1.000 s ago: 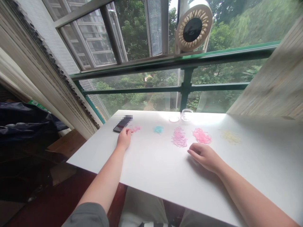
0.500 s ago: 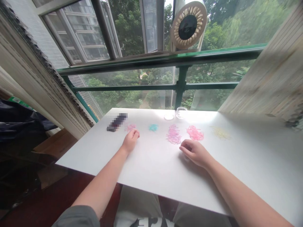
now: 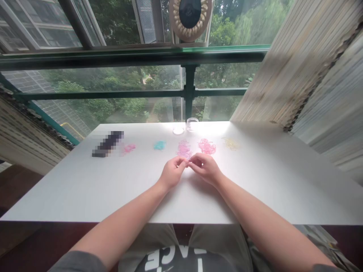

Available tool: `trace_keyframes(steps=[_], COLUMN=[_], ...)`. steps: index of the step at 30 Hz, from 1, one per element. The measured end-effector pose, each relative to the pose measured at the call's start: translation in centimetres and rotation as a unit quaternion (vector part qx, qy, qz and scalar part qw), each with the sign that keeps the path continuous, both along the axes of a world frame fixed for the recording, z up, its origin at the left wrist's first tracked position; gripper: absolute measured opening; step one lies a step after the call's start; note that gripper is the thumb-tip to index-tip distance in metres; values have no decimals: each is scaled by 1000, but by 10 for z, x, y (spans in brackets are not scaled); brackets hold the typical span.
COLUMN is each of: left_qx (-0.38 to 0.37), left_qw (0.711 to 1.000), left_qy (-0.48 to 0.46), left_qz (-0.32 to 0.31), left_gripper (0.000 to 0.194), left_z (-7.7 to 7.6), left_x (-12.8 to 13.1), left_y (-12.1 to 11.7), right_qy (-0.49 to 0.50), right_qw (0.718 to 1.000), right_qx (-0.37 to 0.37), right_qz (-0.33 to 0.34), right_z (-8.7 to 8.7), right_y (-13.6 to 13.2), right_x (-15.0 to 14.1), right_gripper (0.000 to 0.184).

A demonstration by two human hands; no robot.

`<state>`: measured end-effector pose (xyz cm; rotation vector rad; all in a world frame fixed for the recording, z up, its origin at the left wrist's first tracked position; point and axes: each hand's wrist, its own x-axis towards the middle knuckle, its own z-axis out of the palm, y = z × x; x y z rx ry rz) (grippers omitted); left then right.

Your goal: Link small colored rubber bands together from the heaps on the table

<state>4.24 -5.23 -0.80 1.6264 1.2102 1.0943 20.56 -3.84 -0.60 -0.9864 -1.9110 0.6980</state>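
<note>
My left hand [image 3: 172, 173] and my right hand [image 3: 207, 168] meet at the near edge of a purple-pink pile [image 3: 184, 146] of thin strand-like pieces. Thumb and fingers of each hand are pinched together, the fingertips almost touching. Whatever lies between them is too small to make out. Just beyond my right hand is a coral-pink pile [image 3: 207, 146] of similar pieces. To the left of the purple-pink pile are a teal pile [image 3: 159, 145] and a pink pile [image 3: 129, 147]; a pale yellow pile [image 3: 231, 143] lies farthest right.
At the back of the white table [image 3: 113, 189] stand a clear round container [image 3: 192, 125] and a flat round lid-like disc [image 3: 178, 131]. A pixelated dark oblong [image 3: 109, 143] lies at the left. Behind the table are a green railing [image 3: 127, 58] and a fan [image 3: 190, 17].
My left hand has moved right, from beside the pink pile to meet my right hand at the purple-pink pile. Both hands are now pinched together, and the view has turned right.
</note>
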Motion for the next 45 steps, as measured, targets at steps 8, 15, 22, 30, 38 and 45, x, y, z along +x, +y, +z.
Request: trace_keyframes(steps=[8, 15, 22, 30, 38, 45], left_qx=[14, 57, 24, 89, 99, 154], left_qw=[999, 947, 852, 857, 906, 928], left_qy=[21, 250, 419, 340, 181, 168], left_qz=[23, 193, 314, 376, 369, 295], left_gripper=[29, 18, 15, 23, 30, 22], left_z=[-4, 4, 12, 8, 5, 22], left_x=[-9, -91, -181, -192, -189, -143], left_y=[1, 31, 47, 44, 45, 33], right_qy=[21, 23, 5, -32, -53, -42], right_qw=[999, 999, 999, 998, 997, 996], right_qx=[-18, -38, -38, -53, -56, -63], right_qz=[20, 12, 19, 22, 28, 35], right_z=[4, 3, 3, 4, 3, 2], right_y=[0, 1, 1, 0, -1, -1], right_x=[0, 7, 7, 8, 8, 6], right_gripper=[5, 3, 7, 8, 9, 7])
